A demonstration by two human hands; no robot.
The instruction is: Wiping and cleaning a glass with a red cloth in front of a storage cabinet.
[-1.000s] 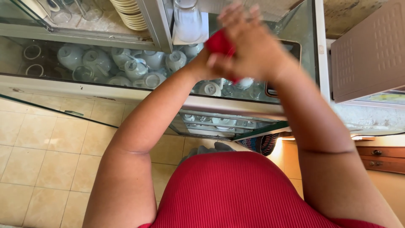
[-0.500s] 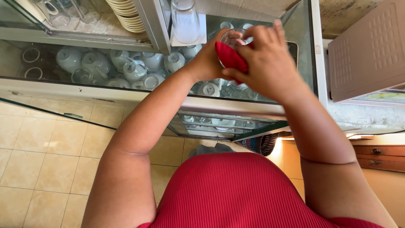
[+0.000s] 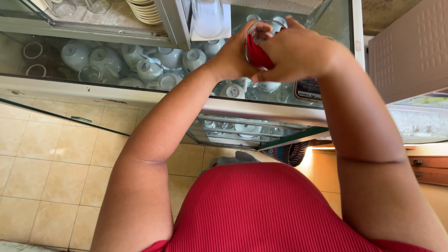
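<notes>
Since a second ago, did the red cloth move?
Yes. The red cloth went from bunched between the hands to inside the glass, nearer the tall jar on the cabinet.

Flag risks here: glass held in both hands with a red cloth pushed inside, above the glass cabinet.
1. The glass is held by the left hand in mid-air over the cabinet's glass top; a slip could likely break both.
2. The right hand presses the red cloth into the glass; hard pressure might crack its thin wall.
</notes>
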